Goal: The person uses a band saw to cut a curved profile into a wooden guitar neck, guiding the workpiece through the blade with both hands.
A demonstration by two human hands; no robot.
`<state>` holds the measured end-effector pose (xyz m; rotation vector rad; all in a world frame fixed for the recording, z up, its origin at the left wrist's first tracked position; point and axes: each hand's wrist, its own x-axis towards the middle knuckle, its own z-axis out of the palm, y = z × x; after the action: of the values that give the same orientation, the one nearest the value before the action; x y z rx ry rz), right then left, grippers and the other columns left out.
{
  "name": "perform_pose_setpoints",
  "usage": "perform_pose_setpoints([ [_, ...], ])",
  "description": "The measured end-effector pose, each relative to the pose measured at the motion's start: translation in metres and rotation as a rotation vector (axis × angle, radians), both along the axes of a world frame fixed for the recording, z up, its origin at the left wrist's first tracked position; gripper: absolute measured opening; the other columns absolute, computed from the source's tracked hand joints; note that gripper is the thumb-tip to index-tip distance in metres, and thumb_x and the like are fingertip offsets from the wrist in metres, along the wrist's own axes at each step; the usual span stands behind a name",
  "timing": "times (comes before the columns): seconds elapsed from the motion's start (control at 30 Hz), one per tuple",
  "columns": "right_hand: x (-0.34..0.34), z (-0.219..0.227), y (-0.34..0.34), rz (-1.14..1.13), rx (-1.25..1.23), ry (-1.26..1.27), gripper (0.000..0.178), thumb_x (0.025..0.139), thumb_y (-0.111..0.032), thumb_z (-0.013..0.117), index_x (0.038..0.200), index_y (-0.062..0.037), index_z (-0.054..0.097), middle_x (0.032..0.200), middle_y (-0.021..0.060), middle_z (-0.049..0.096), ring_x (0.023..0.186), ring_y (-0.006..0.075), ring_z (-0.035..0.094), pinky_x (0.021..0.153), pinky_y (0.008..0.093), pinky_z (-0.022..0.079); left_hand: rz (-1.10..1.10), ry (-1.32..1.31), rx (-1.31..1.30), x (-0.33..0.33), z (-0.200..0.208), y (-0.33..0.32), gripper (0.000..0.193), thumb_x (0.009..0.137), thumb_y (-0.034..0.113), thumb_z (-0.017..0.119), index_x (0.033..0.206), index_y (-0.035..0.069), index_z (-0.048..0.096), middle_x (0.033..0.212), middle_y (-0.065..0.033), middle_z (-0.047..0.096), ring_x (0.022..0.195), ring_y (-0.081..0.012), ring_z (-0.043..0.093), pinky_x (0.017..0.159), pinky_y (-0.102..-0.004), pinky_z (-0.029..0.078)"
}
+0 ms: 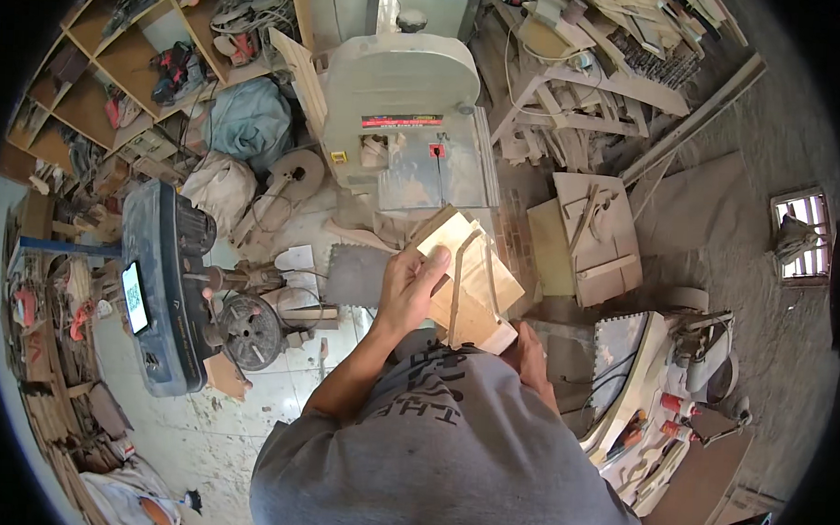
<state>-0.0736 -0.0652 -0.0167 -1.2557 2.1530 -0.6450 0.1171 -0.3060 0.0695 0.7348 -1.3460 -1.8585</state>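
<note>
So the pale wooden bundle (475, 285) is right in the middle of things, just in front of the person's grey shirt (432, 439), with the big grey round-topped machine (403, 86) on the far side of it. The bundle looks like a few flat pieces overlapping, but I can't tell how many. Taken as a whole, its long axis runs roughly near to far: one end faces the grey machine, the other comes back to the shirt. The top piece sits skewed, with its long edge slanting from far left to near right. A narrow, bent brown line also runs near to far along it; can't tell if that's a cut or a strip.

The left hand (406, 288) has the bundle's left edge pinched, thumb flat on top and the other fingers mostly hidden. The right hand (532, 354) is down by the near right end, partly behind the shirt, so I can't tell if it's gripping.

Off to the left there's a dark blue machine (163, 346) with a lit phone (135, 297) on it.
</note>
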Motion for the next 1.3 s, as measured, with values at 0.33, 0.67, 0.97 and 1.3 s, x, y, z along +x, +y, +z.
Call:
perform_pose_setpoints([
  [0.33,0.0,-0.018,-0.015,0.043,-0.029,-0.081,0.069,0.067,-0.017,0.09,0.123,0.0007,0.053,0.115,0.0238,0.063,0.109,0.045,0.06,0.092,0.0486,0.049,0.055,-0.037,0.058,-0.001,-0.022,-0.018,0.046,0.106,0.039,0.055,0.122,-0.003,0.064,0.103,-0.0038,0.07,0.091,-0.0076,0.062,0.078,-0.0246,0.049],
  [0.67,0.003,0.004,-0.025,0.038,0.027,0.02,0.063,0.069,-0.023,0.089,0.119,-0.0016,0.056,0.109,0.0221,0.065,0.103,0.0448,0.063,0.087,0.049,0.052,0.119,0.042,0.311,-0.015,-0.052,-0.051,0.039,0.105,0.038,0.057,0.109,0.001,0.068,0.092,0.0018,0.065,0.077,-0.0039,0.055,0.069,-0.0224,0.043],
  [0.97,0.0,0.002,-0.019,0.04,0.035,0.068,0.064,0.071,-0.033,0.087,0.118,-0.0015,0.057,0.104,0.0231,0.066,0.098,0.0447,0.065,0.084,0.0492,0.054,0.137,0.003,0.483,-0.026,-0.085,-0.064,0.041,0.104,0.042,0.056,0.109,0.004,0.069,0.095,-0.0023,0.071,0.082,-0.0104,0.065,0.077,-0.0281,0.05],
  [1.3,0.004,0.0,-0.018,0.019,0.015,0.068,0.065,0.07,-0.034,0.087,0.117,-0.0011,0.057,0.103,0.023,0.067,0.095,0.0442,0.067,0.083,0.0489,0.054,0.04,0.043,0.48,-0.026,-0.115,-0.072,0.04,0.103,0.042,0.056,0.115,0.005,0.066,0.097,-0.0065,0.072,0.087,-0.0147,0.069,0.079,-0.0303,0.053],
])
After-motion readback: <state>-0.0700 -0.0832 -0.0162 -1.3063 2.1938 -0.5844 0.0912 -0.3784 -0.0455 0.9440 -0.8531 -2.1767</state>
